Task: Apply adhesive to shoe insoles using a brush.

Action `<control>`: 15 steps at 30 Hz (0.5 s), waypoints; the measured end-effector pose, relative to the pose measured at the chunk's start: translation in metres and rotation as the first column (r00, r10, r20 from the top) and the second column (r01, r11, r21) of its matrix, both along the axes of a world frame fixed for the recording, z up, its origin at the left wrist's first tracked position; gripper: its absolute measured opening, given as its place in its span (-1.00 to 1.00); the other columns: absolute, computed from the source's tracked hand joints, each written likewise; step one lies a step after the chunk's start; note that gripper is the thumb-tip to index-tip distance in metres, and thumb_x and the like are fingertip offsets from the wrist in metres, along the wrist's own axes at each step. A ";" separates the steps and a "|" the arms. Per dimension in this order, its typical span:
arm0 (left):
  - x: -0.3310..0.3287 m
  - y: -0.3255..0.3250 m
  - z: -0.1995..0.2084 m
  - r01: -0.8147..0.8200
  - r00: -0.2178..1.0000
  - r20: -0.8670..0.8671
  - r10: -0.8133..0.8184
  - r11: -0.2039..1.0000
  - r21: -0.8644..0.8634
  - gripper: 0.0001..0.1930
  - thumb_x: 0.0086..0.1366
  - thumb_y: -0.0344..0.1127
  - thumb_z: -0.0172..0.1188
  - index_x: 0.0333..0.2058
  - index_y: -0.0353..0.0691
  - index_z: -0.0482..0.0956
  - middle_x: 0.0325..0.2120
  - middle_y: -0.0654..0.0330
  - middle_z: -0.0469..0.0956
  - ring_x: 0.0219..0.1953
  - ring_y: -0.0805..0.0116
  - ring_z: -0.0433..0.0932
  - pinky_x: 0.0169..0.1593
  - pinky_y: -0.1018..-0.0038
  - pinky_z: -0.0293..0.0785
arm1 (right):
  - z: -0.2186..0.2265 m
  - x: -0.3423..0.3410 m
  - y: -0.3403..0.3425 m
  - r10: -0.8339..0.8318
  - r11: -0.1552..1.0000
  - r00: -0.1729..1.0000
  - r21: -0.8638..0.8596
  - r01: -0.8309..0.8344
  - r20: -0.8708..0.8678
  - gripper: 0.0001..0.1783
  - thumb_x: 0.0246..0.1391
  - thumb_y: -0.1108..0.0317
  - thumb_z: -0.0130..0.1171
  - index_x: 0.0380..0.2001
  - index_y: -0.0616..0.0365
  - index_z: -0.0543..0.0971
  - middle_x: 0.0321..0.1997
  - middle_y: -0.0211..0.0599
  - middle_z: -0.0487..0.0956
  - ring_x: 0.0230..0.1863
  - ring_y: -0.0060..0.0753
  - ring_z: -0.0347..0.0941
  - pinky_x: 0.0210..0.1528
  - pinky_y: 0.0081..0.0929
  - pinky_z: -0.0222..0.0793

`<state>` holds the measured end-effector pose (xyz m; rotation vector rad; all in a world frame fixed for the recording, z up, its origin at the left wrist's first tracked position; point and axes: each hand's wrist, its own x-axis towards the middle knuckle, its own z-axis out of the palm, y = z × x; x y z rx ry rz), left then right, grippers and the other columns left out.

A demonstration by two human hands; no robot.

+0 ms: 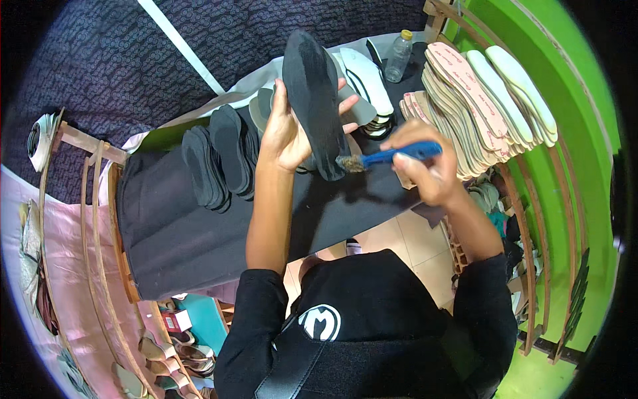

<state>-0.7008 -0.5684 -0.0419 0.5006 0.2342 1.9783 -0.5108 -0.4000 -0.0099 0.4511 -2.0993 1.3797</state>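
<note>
Bright light is washing the green wall (598, 166), shadow is darkening the dark tabletop (179, 243), slight blur is softening the right hand (435, 173), and fisheye distortion is bowing the wooden rails (95, 213) near blackened corners.

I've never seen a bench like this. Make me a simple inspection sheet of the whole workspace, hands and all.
Surface: table covered in dark cloth.
Job's things: a black sole-shaped piece, held up above the table; a blue-handled brush, its bristles at the piece's lower end, contact uncertain.
Clutter: stacked black soles to the left; stacked pale soles to the right; a clear, yellow-capped bottle behind.
Hands: left hand supports the black piece, fingers spread; right hand grips the brush.
Cables: nothing clearly seen.
Surroundings: green wall on the right; shoes at lower left.
</note>
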 end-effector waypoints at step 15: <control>-0.021 0.003 0.021 -0.192 0.971 -0.171 0.169 0.973 -0.129 -0.20 0.37 0.36 -0.34 0.37 -0.09 0.06 0.35 -0.06 0.09 0.37 -0.18 0.06 0.24 -0.40 0.07 | -0.009 -0.014 -0.021 0.173 0.850 0.909 0.524 0.057 -0.379 -0.75 -0.17 0.60 0.28 -0.34 0.33 0.50 -0.23 -0.07 0.53 -0.40 -0.07 0.50 -0.38 -0.31 0.48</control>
